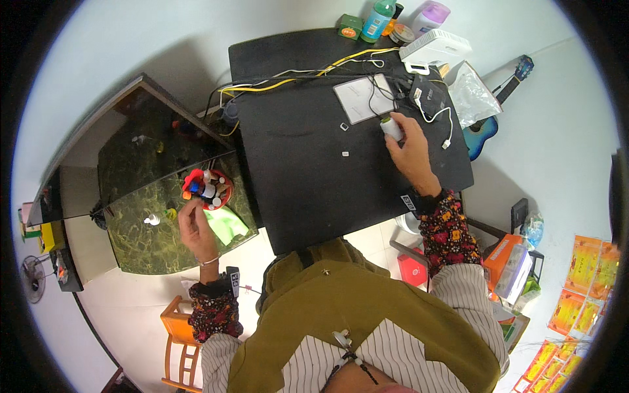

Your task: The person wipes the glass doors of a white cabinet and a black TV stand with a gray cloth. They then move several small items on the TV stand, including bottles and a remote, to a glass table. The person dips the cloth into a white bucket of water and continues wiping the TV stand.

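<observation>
My right hand (414,153) grips a small white cylinder with a green end (391,129) over the right part of the black table (304,191). A flat white sheet with a dark edge (362,100) lies just beyond it. Two small white pieces, a ring-like one (344,126) and a flat one (345,154), rest on the tabletop to its left. My left hand (195,228) is over the green marbled stand, with its fingers curled beside a red basket (229,194) of small bottles. Whether those fingers hold anything is hidden. A light green cloth (227,225) lies next to this hand.
Yellow, white and black cables (295,80) cross the table's far side towards a white router (432,49) and a black box (426,96). Several bottles (378,22) stand at the back. A television (147,127) and a small white-capped bottle (153,219) are on the marbled stand (147,255). A blue guitar (479,137) leans right.
</observation>
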The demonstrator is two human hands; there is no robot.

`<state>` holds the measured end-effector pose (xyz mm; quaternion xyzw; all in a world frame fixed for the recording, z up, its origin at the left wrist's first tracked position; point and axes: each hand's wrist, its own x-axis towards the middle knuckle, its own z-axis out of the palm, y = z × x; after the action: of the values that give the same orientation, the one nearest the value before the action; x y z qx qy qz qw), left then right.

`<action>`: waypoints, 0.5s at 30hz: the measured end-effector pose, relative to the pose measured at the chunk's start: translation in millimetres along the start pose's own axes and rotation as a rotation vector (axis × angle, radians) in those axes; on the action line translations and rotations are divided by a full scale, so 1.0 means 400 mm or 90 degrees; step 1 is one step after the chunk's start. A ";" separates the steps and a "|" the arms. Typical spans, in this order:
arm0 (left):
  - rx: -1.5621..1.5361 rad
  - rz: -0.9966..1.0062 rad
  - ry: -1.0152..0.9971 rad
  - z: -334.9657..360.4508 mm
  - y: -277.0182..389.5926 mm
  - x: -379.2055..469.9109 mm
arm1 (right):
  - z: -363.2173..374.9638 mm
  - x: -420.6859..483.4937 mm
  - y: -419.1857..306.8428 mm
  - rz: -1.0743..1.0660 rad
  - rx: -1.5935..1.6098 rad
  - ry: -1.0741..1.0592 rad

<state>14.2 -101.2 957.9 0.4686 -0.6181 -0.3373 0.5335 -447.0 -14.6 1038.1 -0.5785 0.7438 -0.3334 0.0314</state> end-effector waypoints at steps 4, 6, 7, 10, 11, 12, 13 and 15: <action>0.034 0.016 -0.123 0.136 0.155 0.049 | -0.066 -0.028 -0.014 0.116 0.230 -0.049; -0.039 -0.016 -0.222 0.212 0.228 0.064 | -0.083 -0.046 -0.034 0.170 0.348 -0.113; 0.054 0.088 -0.290 0.250 0.255 0.079 | -0.085 -0.053 -0.044 0.089 0.283 -0.130; 0.050 0.151 -0.451 0.400 0.294 0.128 | -0.069 -0.062 -0.067 -0.048 0.173 -0.204; 0.091 0.241 -0.450 0.465 0.291 0.160 | -0.062 -0.061 -0.070 -0.066 0.156 -0.198; 0.122 0.311 -0.441 0.528 0.285 0.186 | -0.060 -0.064 -0.069 -0.064 0.140 -0.193; 0.161 0.329 -0.450 0.588 0.278 0.211 | -0.058 -0.065 -0.067 -0.053 0.129 -0.197; 0.258 0.342 -0.466 0.690 0.265 0.251 | -0.065 -0.072 -0.052 -0.067 0.114 -0.173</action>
<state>-277.6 -183.1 1033.3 0.2380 -0.9168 -0.2033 0.2479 -431.2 20.6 1059.5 -0.6510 0.6688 -0.3185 0.1657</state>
